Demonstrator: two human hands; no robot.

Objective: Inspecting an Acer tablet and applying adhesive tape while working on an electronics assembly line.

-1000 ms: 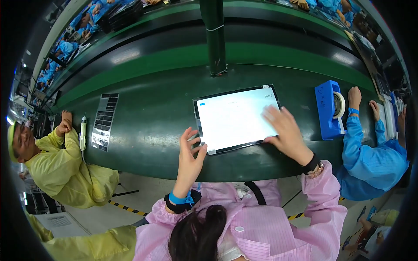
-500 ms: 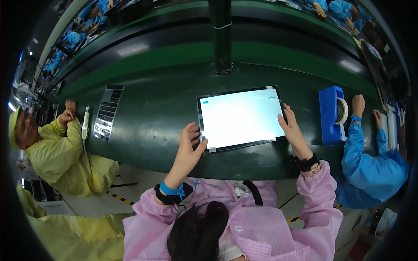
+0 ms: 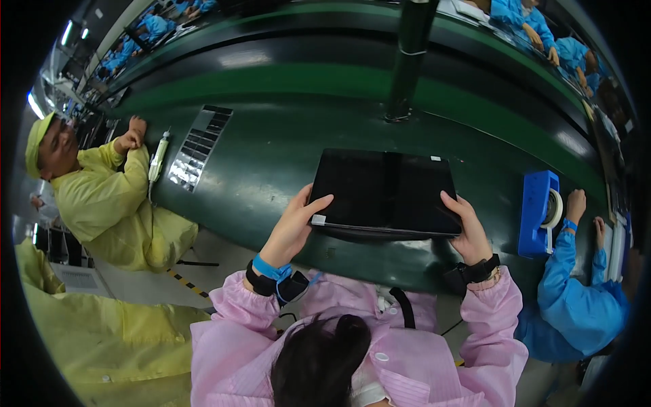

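Observation:
A flat tablet (image 3: 383,193) with a black, glossy screen is gripped at its two short sides. White tabs mark its upper right and lower left corners. My left hand (image 3: 291,227) holds the left edge, thumb on the front face near the lower tab. On the right edge, my right hand (image 3: 472,229) has its thumb over the face, with the other fingers mostly hidden underneath. The near edge of the tablet looks raised off the green table (image 3: 271,163).
A blue tape dispenser (image 3: 536,214) stands to the right, near a co-worker in blue (image 3: 576,292). On the left lie a sheet of dark rectangular pieces (image 3: 201,146) and a pale electric screwdriver (image 3: 159,157), beside a co-worker in yellow (image 3: 102,197). A green post (image 3: 410,61) rises behind the table.
The tablet's bright white screen has turned black. Both my hands have closed on its sides, and its near edge has come up. The view has shifted, moving the surroundings in the picture.

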